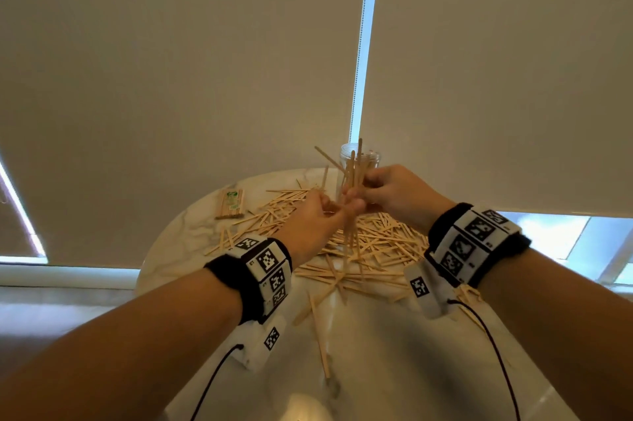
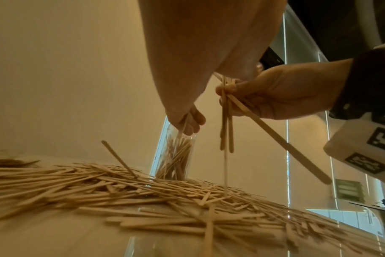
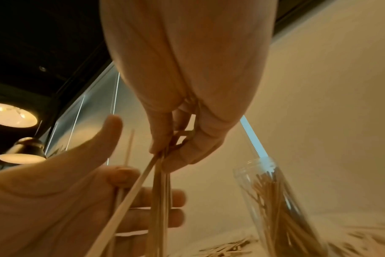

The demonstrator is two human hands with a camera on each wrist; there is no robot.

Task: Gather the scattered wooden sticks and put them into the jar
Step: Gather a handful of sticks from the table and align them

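Both hands raised close together above the table [image 1: 376, 369], right hand [image 1: 397, 194] pinching a bundle of sticks [image 1: 352, 187] upright, left hand [image 1: 315, 225] curled around a few sticks beside it, scattered wooden sticks [image 1: 373, 249] heaped beneath, clear jar [image 1: 359, 160] partly filled just beyond, packaged sticks [image 1: 230, 204] far left.

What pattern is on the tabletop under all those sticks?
The tabletop is pale marble with faint grey veins, clearest in the head view.
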